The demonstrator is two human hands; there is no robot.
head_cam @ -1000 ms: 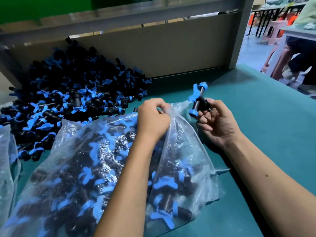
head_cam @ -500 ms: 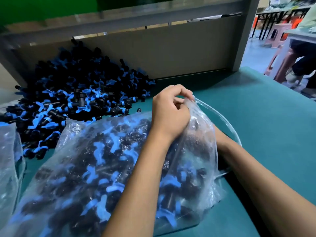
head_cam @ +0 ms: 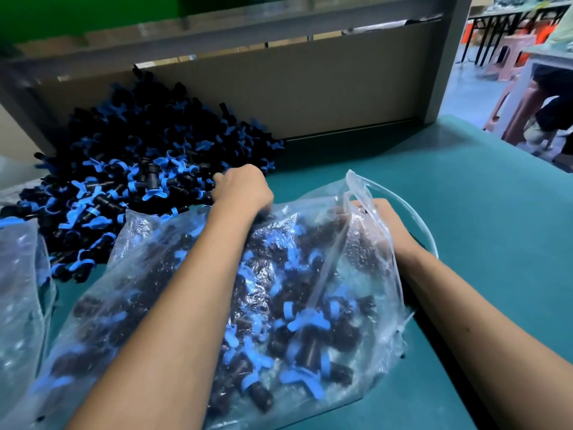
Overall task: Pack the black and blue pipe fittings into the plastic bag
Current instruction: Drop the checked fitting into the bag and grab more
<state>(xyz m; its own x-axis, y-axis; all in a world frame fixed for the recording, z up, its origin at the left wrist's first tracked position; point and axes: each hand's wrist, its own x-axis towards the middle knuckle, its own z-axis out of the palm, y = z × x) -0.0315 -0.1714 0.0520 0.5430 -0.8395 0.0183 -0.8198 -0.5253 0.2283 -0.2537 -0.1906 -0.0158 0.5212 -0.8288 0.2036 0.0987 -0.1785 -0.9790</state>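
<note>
Hundreds of fittings [head_cam: 130, 169] piled behind plastic bag [head_cam: 217, 305] on surface [head_cam: 465, 212]. Left hand [head_cam: 245, 187] reaching into pile, grip hidden, can't tell. Right hand [head_cam: 384, 225] pinching bag mouth; lose that pinch and mouth flops shut, fittings spill.

Plastic bag [head_cam: 356, 268]: clear, crinkled, lying on its side w/ mouth up and open at the far right end, approx. full of black and blue pipe fittings [head_cam: 304, 333], jumbled at all angles. Loose pile of same fittings [head_cam: 133, 169] heaped just beyond the bag's far left end, touching its edge; black T-shaped bodies w/ blue collars and wing tabs.
</note>
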